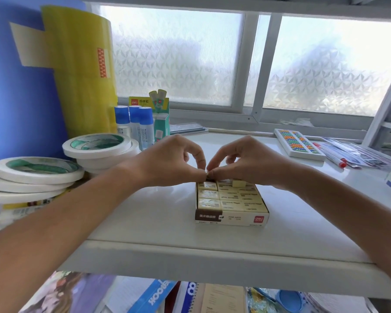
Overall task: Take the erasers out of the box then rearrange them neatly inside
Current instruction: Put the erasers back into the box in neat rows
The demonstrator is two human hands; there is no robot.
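Erasers (226,197): about twelve in one box (231,219) | left hand (167,162), right hand (248,163): fingertips pinching one eraser (209,175)

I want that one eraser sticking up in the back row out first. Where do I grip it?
Grip the raised eraser from above, pinching its two exposed side faces. It stands higher than its neighbours in the box, so only its upper part is free; the rest is wedged between others.

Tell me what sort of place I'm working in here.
Probably a stationery shop's display shelf by a window: stacked tape rolls, glue sticks beside their retail box, an abacus, and notebooks on the shelf below.
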